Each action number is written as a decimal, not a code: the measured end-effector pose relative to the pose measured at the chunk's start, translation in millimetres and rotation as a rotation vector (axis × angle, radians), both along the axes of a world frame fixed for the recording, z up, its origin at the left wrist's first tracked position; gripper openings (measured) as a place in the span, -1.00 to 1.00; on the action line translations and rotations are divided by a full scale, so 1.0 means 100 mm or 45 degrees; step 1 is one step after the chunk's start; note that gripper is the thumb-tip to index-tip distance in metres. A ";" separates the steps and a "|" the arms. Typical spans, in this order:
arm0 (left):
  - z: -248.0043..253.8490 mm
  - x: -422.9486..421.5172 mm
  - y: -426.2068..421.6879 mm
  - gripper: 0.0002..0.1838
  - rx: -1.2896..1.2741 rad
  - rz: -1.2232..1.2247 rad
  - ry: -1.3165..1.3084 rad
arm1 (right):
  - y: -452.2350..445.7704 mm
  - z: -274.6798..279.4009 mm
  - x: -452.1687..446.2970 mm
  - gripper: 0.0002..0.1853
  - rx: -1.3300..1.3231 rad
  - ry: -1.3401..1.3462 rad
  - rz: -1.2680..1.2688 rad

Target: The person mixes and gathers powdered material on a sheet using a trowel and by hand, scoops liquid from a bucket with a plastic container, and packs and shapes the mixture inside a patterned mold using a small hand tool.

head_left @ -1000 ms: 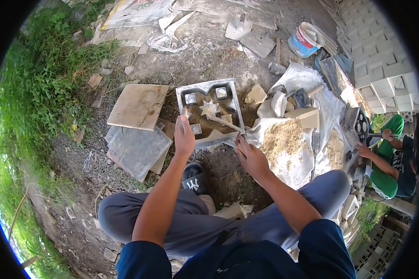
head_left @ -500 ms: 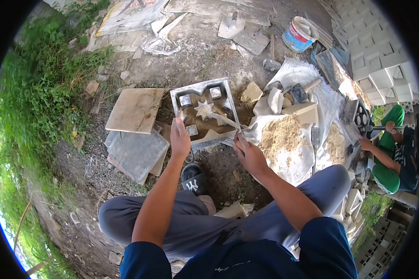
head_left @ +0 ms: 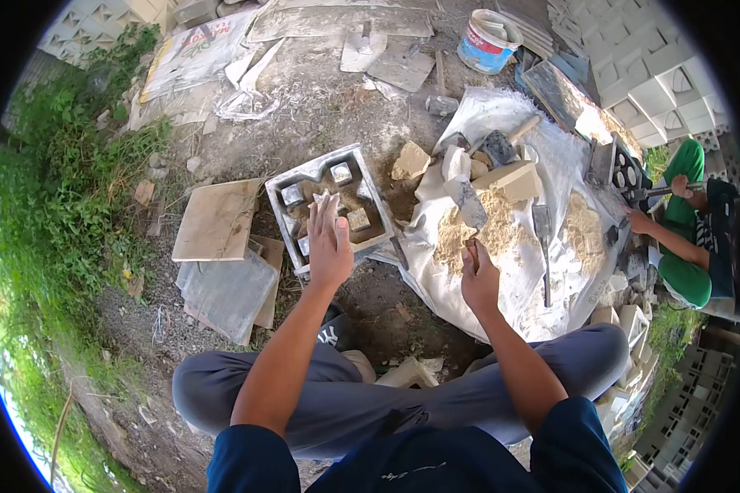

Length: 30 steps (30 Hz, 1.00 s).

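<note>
In the head view, my left hand (head_left: 330, 251) reaches over a square metal mould (head_left: 279, 215), its fingers stretched out and nothing in them. Sandy mix and several raised metal blocks show inside the mould, partly covered by the fingers. My right hand (head_left: 479, 283) is wrapped round the handle of a small trowel (head_left: 469, 207). The trowel's grey blade points away from me over a heap of tan sandy mix (head_left: 506, 226) on a white sack (head_left: 419, 275).
Flat boards (head_left: 218, 218) are stacked left of the mould. Stone chunks (head_left: 514, 181) and a hammer-like tool (head_left: 543, 238) lie on the sack. A paint bucket (head_left: 487, 45) stands farther back. At right, another person (head_left: 691, 246) handles a dark metal mould (head_left: 625, 171).
My right hand has moved the trowel right, from the mould to the sandy heap. My left hand has moved from the mould's near left edge over its middle. The view has shifted.
</note>
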<state>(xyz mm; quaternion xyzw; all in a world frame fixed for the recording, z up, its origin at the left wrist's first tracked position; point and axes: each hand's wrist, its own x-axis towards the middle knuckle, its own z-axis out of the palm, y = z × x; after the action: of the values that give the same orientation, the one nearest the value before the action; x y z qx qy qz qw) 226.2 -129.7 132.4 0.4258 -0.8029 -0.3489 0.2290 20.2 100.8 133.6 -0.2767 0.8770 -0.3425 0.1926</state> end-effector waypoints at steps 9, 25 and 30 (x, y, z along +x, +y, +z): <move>-0.07 -0.88 0.70 -0.36 0.136 -0.674 -0.135 | 0.83 -0.56 -0.36 -0.51 0.147 -0.618 -0.456; -1.04 -1.36 1.08 -0.13 0.622 -1.049 -0.504 | 0.65 -0.98 -0.05 -0.63 0.327 -0.847 -0.512; -1.32 -1.36 1.15 -0.11 0.656 -1.078 -0.474 | 0.54 -0.68 -0.11 -0.61 0.375 -1.215 -0.556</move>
<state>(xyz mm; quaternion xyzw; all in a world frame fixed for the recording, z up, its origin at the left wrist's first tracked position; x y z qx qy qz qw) 90.2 -15.0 0.2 0.1614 -0.8198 -0.5154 -0.1903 8.8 154.7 65.5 0.1281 0.7679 -0.3355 0.5305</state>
